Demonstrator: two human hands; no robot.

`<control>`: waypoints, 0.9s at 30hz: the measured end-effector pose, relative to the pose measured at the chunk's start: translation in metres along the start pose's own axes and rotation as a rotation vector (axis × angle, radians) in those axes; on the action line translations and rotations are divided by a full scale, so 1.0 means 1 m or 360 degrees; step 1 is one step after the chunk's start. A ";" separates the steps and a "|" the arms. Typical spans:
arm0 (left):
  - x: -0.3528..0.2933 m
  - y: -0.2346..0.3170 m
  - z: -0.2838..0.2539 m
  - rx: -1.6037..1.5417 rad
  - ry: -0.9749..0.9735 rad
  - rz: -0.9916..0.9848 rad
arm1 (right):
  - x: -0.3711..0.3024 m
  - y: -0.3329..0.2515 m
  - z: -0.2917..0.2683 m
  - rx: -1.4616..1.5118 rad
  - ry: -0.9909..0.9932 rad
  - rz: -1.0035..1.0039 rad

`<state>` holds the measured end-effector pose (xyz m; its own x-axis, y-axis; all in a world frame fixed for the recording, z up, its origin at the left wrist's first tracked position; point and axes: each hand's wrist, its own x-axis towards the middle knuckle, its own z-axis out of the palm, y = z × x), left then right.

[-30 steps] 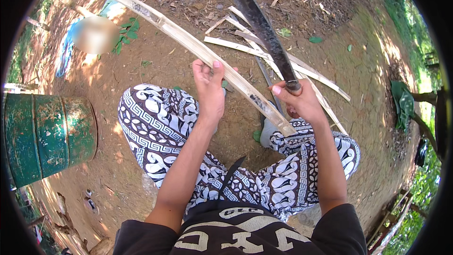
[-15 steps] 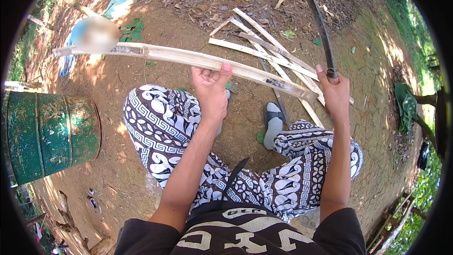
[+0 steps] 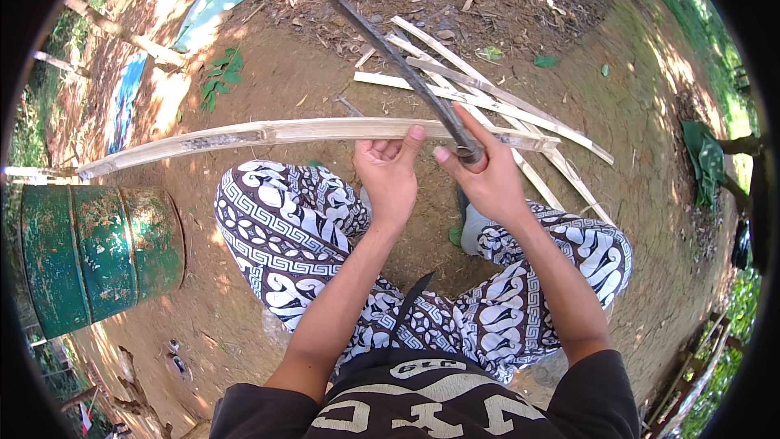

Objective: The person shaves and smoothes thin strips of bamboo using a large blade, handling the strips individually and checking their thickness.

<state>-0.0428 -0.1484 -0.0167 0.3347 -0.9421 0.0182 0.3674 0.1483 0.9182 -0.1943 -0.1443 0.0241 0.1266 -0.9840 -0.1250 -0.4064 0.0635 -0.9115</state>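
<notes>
A long pale bamboo strip [image 3: 317,129] lies across in front of me, its left part bending toward the drum. My left hand [image 3: 388,181] pinches it right of its middle, thumb on top and fingers curled beneath. In my right hand [image 3: 492,184] is a machete [image 3: 388,49], its dark blade slanting up and to the left across the strip's right part. The fingers wrap the handle, and the right forefinger reaches along the strip near its right end. Whether the blade's edge touches the strip I cannot tell.
Several split bamboo strips [image 3: 487,102] lie crossed on the bare earth ahead. A rusty green drum [image 3: 104,252] stands at the left. Wood chips [image 3: 455,0] cover the far ground, and a banana leaf [image 3: 223,2] lies at the far left. My patterned trouser legs [image 3: 280,228] flank the middle.
My right hand has brought the machete leftward to the strip, the blade now tilting left. My left hand has shifted slightly right and nearer me, and the strip's left end has dropped nearer the drum.
</notes>
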 end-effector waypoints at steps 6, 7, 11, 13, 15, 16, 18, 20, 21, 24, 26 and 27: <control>-0.006 0.004 0.009 0.0058 -0.0233 -0.0103 | 0.008 0.009 0.017 0.0368 0.0352 0.0055; -0.006 0.005 0.009 0.0142 -0.0308 -0.0110 | 0.010 0.011 0.017 0.0530 0.0431 0.0033; -0.001 0.016 0.008 0.0440 -0.0584 -0.0110 | 0.015 0.009 -0.009 0.0703 0.0491 0.0108; 0.001 0.024 0.010 0.0600 -0.0668 -0.0133 | 0.014 0.011 -0.016 0.0735 0.0510 0.0065; 0.001 0.036 0.009 0.0800 -0.0692 -0.0186 | 0.012 0.006 -0.021 0.0780 0.0497 0.0040; 0.001 0.051 0.011 0.1174 -0.0868 -0.0195 | 0.011 0.006 -0.024 0.0792 0.0524 0.0038; 0.003 0.087 0.018 0.1925 -0.1206 -0.0187 | 0.010 0.005 -0.030 0.0814 0.0575 0.0023; 0.008 0.105 0.025 0.1873 -0.0889 0.0982 | 0.011 0.006 -0.032 0.0825 0.0565 0.0018; 0.015 0.103 0.022 0.1925 -0.0912 0.1193 | 0.009 0.006 -0.034 0.0826 0.0570 0.0025; 0.058 0.076 -0.002 0.2375 -0.1292 0.1141 | 0.010 0.010 -0.034 0.0744 0.0599 0.0020; 0.063 0.073 0.000 0.2457 -0.1329 0.0995 | 0.013 0.009 -0.035 0.0495 0.0641 0.0010; 0.060 0.079 0.007 0.2525 -0.1349 0.0843 | 0.011 0.011 -0.036 0.0445 0.0660 -0.0004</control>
<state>-0.0003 -0.1952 0.0597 -0.5160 -0.8512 0.0962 -0.8257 0.5241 0.2087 -0.2296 -0.1607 0.0266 -0.2665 -0.9638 -0.0081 -0.1411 0.0473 -0.9889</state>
